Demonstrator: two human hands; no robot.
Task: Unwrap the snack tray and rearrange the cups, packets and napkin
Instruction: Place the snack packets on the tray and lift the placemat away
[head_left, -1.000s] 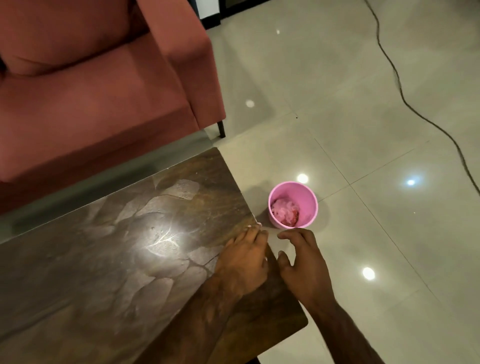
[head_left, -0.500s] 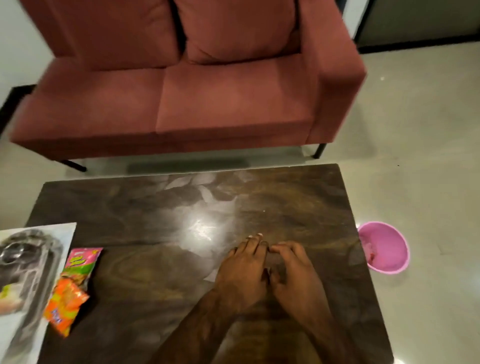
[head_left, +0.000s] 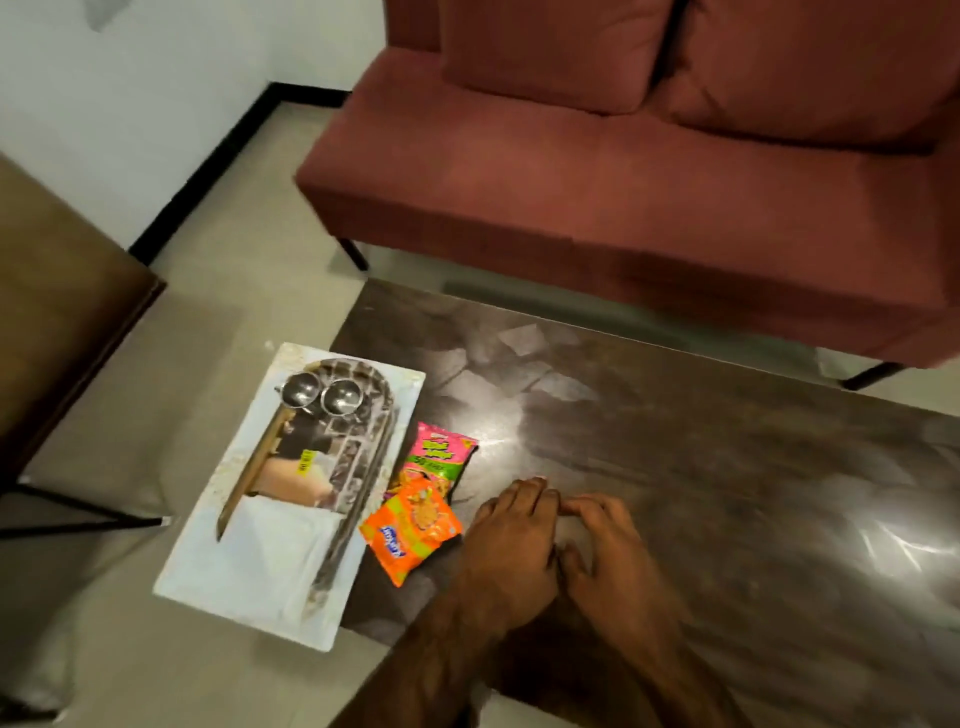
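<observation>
Both hands, left hand (head_left: 511, 540) and right hand (head_left: 610, 551), lie flat and empty on the table (head_left: 727, 467); tray (head_left: 317, 467) at nine o'clock, likely next

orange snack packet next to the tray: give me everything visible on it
The orange snack packet is a glossy, crinkled plastic pouch, sealed, printed with a snack picture and a blue logo. It lies flat and skewed on the dark wooden table, overlapping the pink-and-green packet, between the tray and the left hand, untouched.
</observation>
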